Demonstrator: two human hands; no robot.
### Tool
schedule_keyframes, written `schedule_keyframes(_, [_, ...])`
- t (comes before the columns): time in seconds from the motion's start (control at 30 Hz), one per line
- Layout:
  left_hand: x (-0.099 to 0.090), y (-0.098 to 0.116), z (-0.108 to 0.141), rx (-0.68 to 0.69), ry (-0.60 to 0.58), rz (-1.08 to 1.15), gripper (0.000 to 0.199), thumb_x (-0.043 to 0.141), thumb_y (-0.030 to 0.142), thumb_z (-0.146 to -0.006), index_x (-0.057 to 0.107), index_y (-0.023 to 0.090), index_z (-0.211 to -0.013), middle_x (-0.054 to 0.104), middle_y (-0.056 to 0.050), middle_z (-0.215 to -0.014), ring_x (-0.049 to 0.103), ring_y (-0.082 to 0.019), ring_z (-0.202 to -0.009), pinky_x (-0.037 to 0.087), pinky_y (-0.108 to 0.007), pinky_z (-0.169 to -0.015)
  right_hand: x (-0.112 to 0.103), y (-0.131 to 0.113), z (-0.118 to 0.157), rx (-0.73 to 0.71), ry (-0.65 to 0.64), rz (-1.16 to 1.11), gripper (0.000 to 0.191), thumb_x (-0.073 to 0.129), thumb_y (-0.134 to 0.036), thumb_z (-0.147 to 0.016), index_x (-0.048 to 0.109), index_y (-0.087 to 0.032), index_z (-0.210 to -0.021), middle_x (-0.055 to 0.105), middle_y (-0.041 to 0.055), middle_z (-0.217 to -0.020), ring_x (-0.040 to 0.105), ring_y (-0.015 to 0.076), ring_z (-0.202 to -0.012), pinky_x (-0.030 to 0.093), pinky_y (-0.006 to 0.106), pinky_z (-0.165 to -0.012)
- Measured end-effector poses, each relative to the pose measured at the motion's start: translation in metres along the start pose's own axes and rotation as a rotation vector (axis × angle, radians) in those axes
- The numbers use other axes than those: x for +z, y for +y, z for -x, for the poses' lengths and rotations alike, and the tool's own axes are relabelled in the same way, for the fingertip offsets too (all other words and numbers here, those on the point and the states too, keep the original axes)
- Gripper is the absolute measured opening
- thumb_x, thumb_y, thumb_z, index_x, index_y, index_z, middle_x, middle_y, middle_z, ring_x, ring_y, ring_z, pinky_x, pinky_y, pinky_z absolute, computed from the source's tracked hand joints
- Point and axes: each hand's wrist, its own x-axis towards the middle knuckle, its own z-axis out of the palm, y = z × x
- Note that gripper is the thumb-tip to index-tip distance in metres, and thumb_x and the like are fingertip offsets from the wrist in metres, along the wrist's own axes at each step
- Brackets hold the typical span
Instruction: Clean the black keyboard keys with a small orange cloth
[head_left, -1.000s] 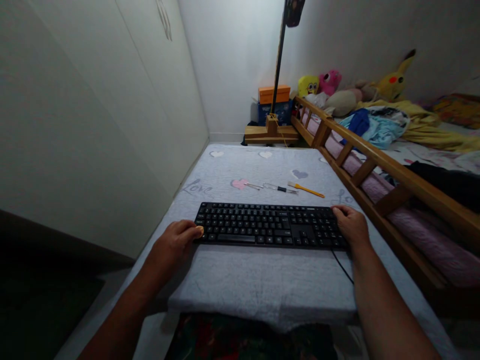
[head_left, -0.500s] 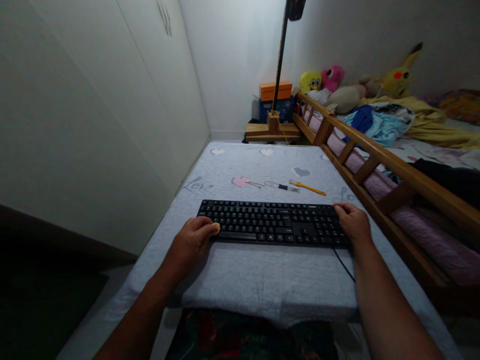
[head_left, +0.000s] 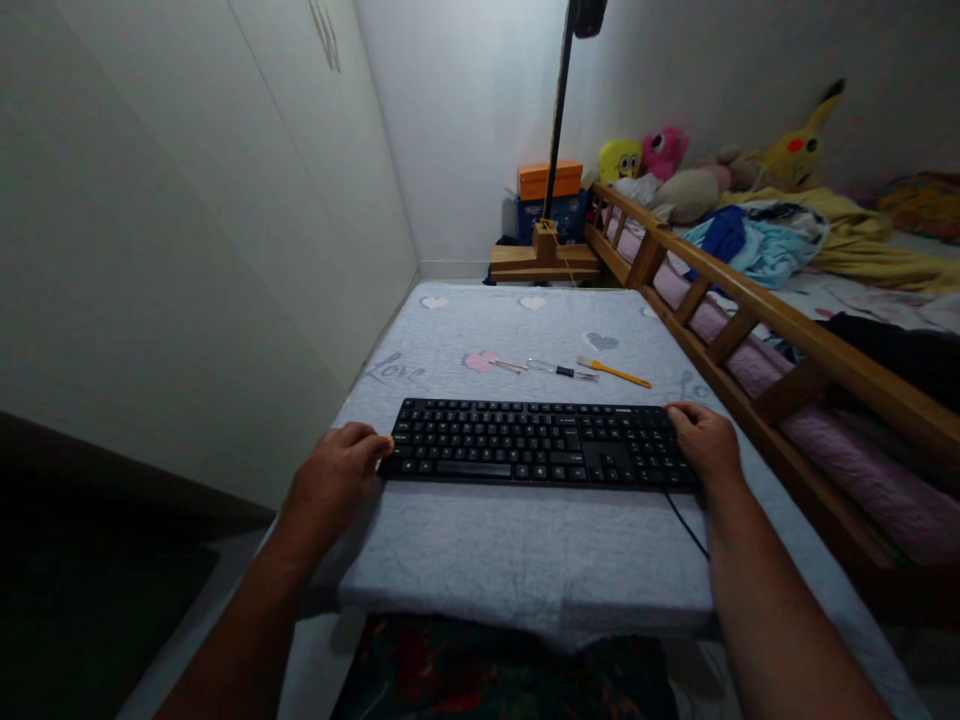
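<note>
**While the table [head_left: 480, 550] bears the keyboard [head_left: 517, 440] as before, the left hand [head_left: 335, 478] has drawn outward**

Half a second ago, its thumb reached over the keys; now it touches the keyboard's left end. Long, black and flat, the keyboard lies crosswise near the table's front. The left hand's fingers are bunched together, but hidden fingertips leave its grip unclear. The right hand [head_left: 707, 440] pinches the keyboard's right end, thumb on the far corner. Smaller things follow: a yellow brush [head_left: 616, 374] beyond the keyboard and a thin cable [head_left: 685, 526] running nearward.

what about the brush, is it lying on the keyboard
No, the yellow-handled brush lies on the cloth beyond the keyboard, apart from it.
</note>
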Motion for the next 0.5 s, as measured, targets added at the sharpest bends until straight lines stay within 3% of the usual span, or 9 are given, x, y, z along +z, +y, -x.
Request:
schedule_keyframes(0.17, [0.018,0.041,-0.005,0.114,0.048,0.225,0.025,0.050,0.030,-0.095,0.073,0.021,-0.099,0.069,-0.007,-0.099,0.063,-0.022,-0.091,0.053,-0.034,-0.082,-0.001,-0.003,0.001,-0.006,0.008,-0.013,0.035,0.054,-0.043,-0.065,0.077,-0.018,-0.076,0.076,0.0087,-0.076,0.067,0.0277,-0.077,0.050,0.036,-0.075])
schedule_keyframes(0.5, [0.032,0.098,-0.020,0.236,0.028,0.214,0.019,0.054,0.018,-0.096,0.073,0.019,-0.093,0.068,-0.007,-0.095,0.059,-0.019,-0.086,0.051,-0.032,-0.077,-0.001,-0.002,0.001,-0.008,0.002,-0.005,0.036,0.054,-0.043,-0.067,0.077,-0.018,-0.077,0.076,0.0089,-0.077,0.066,0.0271,-0.075,0.050,0.037,-0.074])
